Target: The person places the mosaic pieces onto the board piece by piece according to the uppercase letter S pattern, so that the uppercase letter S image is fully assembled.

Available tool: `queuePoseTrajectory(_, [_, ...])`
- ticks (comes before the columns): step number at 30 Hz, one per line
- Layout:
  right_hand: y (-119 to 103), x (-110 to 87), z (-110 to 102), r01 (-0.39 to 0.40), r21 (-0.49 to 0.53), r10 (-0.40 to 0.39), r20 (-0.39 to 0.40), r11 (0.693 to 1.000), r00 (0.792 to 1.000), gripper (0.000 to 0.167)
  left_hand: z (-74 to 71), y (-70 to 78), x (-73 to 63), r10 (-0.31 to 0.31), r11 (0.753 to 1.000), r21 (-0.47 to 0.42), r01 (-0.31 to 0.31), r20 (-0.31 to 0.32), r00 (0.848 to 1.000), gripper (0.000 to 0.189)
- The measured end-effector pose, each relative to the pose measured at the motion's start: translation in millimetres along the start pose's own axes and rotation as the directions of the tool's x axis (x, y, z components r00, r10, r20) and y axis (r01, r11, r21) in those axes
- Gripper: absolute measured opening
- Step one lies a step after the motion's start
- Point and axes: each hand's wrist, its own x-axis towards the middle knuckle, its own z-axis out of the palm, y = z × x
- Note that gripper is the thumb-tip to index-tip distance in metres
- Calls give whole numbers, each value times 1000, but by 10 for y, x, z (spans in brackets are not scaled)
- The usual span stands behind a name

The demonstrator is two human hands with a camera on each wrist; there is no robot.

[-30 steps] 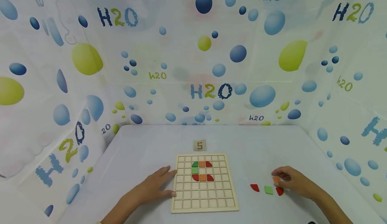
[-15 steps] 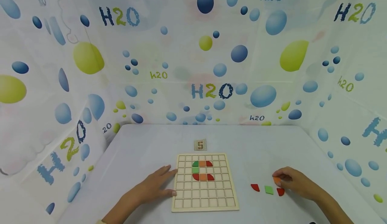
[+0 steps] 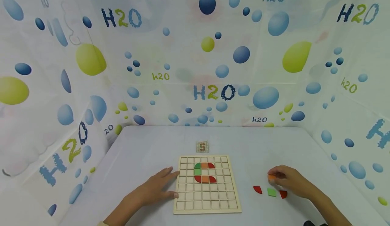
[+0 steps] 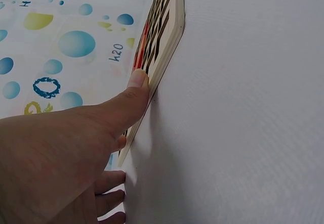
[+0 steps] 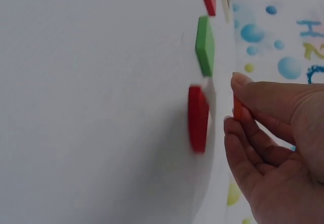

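My left hand rests at the left edge of a wooden grid board, its fingers spread and its thumb touching the rim, as the left wrist view also shows. Green, orange and red tiles lie in the board's upper cells in a C-like shape. Off to the right, my right hand pinches an orange tile between thumb and fingers, above the table. Below it lie a red quarter-round tile, a light green square tile and another red tile, partly shaded by the hand.
A small pattern card with an S-like figure lies just behind the board. The white table is enclosed by a curtain printed with drops and H2O lettering. A dark object shows at the bottom edge, lower right.
My right hand has lifted the orange tile and shifted slightly left with it, uncovering more of the red tile below. My left hand stays at the board's edge.
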Motion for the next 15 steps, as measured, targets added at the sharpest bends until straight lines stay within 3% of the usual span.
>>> queuePoseTrajectory(7, [-326,187,195,62,-12,-62,-8,998,998,24,-5,19,-25,-10,1000,-10,10,-3,1000,88])
queuePoseTrajectory(15, [-772,415,592,117,-37,-117,-4,992,993,19,-3,14,-4,-28,1000,-3,28,9,1000,88])
